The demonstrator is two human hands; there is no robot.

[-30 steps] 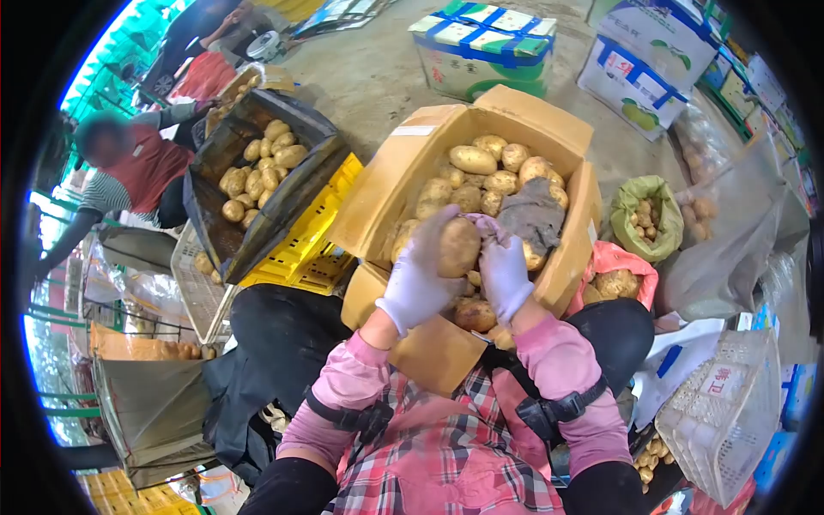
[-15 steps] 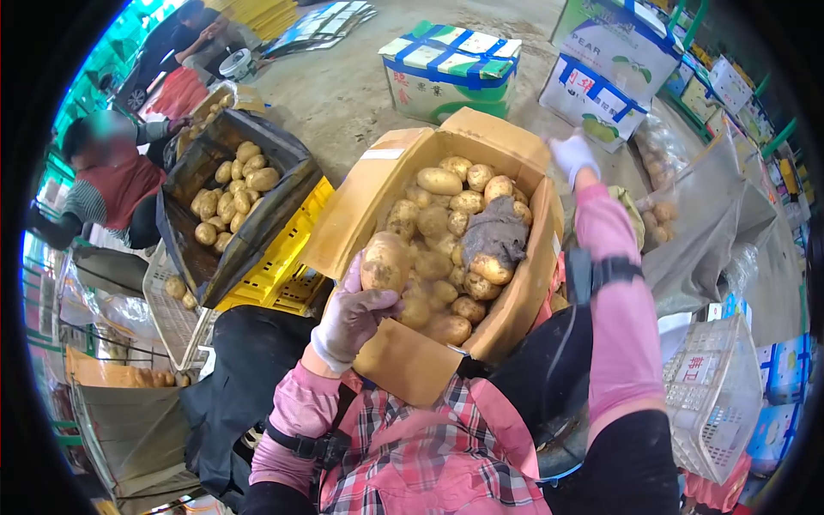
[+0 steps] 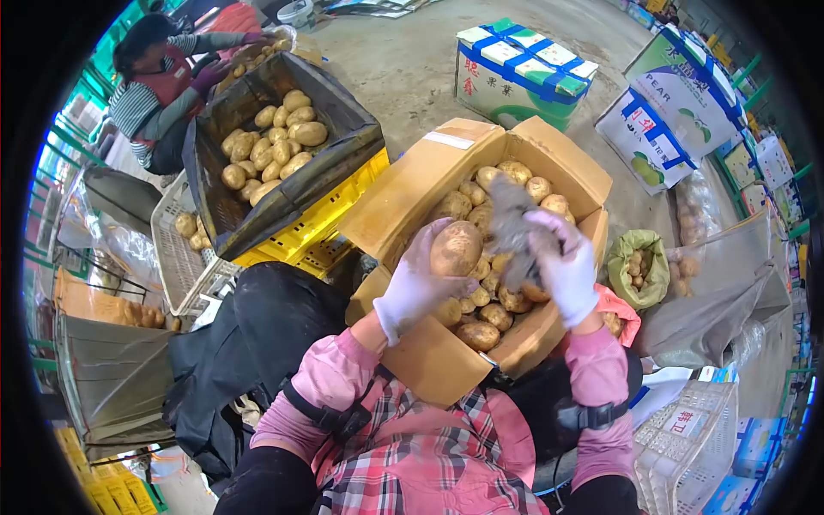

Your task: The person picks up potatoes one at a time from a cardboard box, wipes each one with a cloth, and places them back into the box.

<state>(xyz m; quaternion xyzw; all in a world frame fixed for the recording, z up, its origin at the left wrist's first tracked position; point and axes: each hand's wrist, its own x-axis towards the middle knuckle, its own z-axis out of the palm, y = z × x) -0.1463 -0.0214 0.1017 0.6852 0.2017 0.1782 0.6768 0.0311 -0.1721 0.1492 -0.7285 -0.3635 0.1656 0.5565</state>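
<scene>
before me, potatoes (image 3: 493, 315) lie in a carton (image 3: 403, 193); more lie in the liner (image 3: 356, 136) over a crate (image 3: 335, 215) to its left, with a basket (image 3: 173, 257) left of that. a sack (image 3: 657, 283) sits right of the carton, a box (image 3: 515, 86) beyond the carton, stacked boxes (image 3: 631, 142) farther right.

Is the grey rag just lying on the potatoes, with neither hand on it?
No, the right hand is gripping the grey rag above the potatoes in the cardboard box.

The dusty grey floor (image 3: 403, 81) is occupied by a blue-taped carton (image 3: 522, 75); near it, a pear-printed lower box (image 3: 644, 142) is topped by an upper box (image 3: 687, 90). Farther off, a white bucket (image 3: 296, 14) is seen.
</scene>
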